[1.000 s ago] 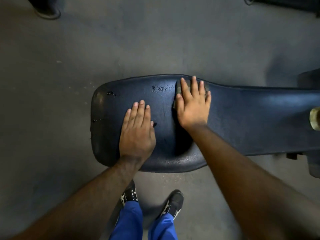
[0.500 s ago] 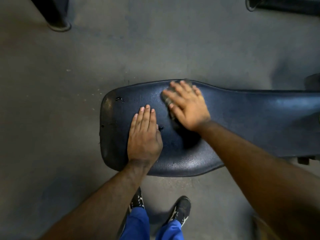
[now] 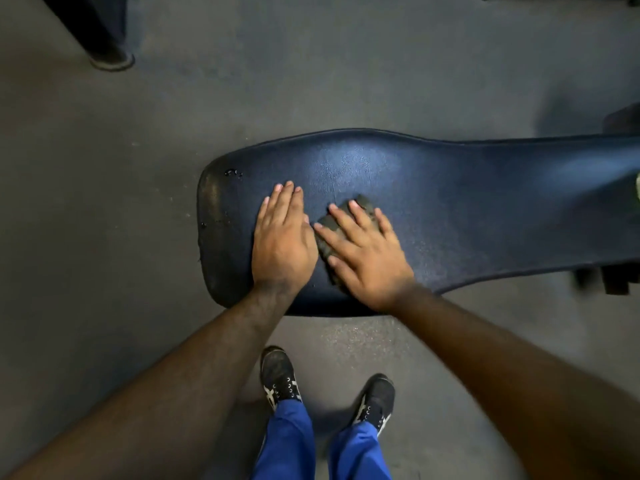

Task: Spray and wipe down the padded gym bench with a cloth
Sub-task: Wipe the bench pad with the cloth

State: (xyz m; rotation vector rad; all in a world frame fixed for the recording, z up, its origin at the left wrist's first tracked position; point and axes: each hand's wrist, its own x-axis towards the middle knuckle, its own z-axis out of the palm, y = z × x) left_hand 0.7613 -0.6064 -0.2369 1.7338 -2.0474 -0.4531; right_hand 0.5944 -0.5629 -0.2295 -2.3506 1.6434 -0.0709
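The dark blue padded bench runs from the middle of the view to the right edge, with its rounded end at the left. My left hand lies flat on the pad near that end, fingers together, holding nothing. Just to its right, my right hand presses a small dark grey cloth flat against the pad. The cloth shows between and beside the fingers. A few droplets sit at the pad's far left corner.
Grey rubber floor surrounds the bench. A black equipment leg stands at the top left. Dark frame parts hang under the bench at the right. My two shoes stand just in front of the pad.
My right hand slid the cloth from the pad's far edge toward the near edge, close beside my left hand. The droplets near the far edge are wiped away. The left hand stayed put.
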